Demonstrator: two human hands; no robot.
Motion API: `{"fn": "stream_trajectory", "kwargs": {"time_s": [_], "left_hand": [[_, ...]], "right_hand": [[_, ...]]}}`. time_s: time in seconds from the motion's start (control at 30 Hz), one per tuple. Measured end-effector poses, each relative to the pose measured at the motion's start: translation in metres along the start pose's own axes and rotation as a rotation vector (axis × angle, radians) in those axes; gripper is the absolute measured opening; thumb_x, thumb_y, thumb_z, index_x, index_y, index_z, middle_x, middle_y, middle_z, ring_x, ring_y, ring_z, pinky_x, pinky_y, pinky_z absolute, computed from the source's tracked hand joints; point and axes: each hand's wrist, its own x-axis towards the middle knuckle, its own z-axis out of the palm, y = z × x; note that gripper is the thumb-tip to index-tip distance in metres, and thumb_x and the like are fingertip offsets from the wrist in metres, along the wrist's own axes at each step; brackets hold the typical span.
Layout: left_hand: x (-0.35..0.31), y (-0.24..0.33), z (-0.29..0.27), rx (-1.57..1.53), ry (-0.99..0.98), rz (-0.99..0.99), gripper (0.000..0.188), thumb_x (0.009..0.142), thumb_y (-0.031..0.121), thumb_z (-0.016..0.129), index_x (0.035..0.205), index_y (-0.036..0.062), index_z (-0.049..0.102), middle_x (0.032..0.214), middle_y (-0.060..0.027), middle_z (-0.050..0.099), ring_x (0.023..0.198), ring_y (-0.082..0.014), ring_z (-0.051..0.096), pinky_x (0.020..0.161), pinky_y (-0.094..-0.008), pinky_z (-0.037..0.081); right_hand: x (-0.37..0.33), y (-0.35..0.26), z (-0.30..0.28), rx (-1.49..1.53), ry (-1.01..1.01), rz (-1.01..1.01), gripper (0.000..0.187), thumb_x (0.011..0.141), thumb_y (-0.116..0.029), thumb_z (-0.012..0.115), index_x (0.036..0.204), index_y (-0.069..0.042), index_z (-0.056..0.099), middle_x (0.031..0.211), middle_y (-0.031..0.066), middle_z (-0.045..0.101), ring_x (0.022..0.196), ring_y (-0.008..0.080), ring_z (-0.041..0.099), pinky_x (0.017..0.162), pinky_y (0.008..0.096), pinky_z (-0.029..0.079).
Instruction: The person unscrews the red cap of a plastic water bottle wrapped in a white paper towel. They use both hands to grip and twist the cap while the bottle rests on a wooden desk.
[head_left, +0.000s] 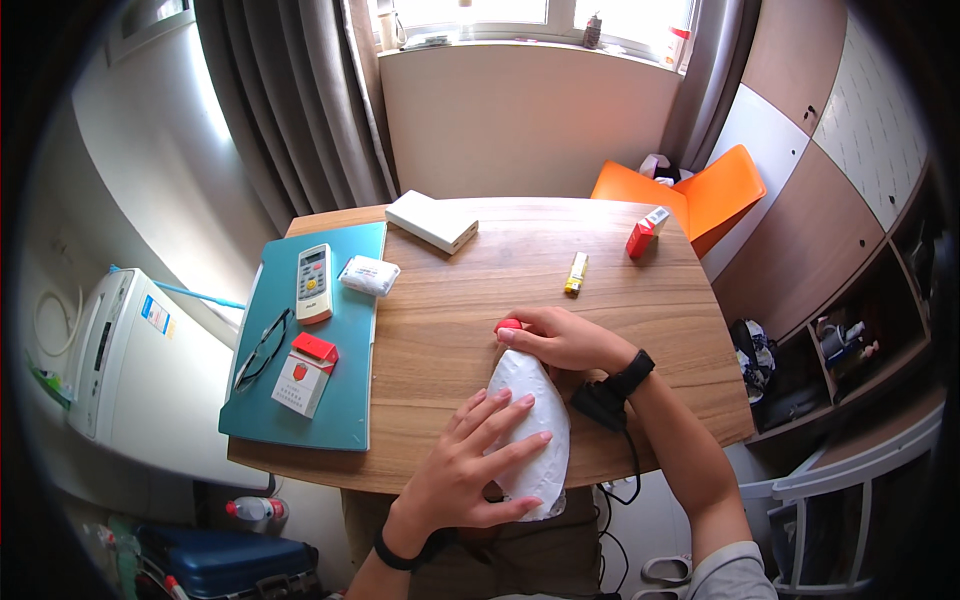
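Note:
A white, wrinkled pouch narrows towards a red cap at its far end. It lies at the table's near edge, its wide end reaching slightly past it. The thumb and fingers of my right hand are closed around the cap, which partly hides it. My left hand rests across the pouch with its fingers spread out flat on the surface. Beside my right wrist sits a black device with a cable running down over the table edge.
On the left of the wooden table, a teal folder bears a remote control, glasses, a cigarette pack and a tissue pack. Farther back are a white box, a yellow lighter and a red-and-white box.

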Motion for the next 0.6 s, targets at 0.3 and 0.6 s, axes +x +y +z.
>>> {"fn": "stream_trajectory", "kwargs": {"time_s": [0.3,0.6], "left_hand": [[-0.0004,0.0003,0.0011,0.025,0.039,-0.005,0.058,0.089,0.051,0.072,0.135,0.0171,0.071,0.154,-0.0189,0.052,0.144,-0.0404,0.045,0.122,-0.0562,0.032],[-0.0002,0.0019,0.0021,0.035,0.076,-0.024,0.060,0.090,0.051,0.071,0.137,0.0137,0.069,0.155,-0.0209,0.051,0.143,-0.0417,0.046,0.120,-0.0562,0.034]], "right_hand": [[0.0010,0.0013,-0.0007,-0.016,-0.008,0.011,0.045,0.108,-0.046,0.058,0.119,-0.003,0.066,0.086,0.0026,0.065,0.065,0.0084,0.057,0.056,0.0269,0.049],[-0.0020,-0.0027,-0.0007,0.012,0.004,0.001,0.055,0.104,-0.054,0.059,0.111,0.000,0.066,0.083,0.0080,0.067,0.067,0.0139,0.063,0.058,0.0323,0.053]]}}
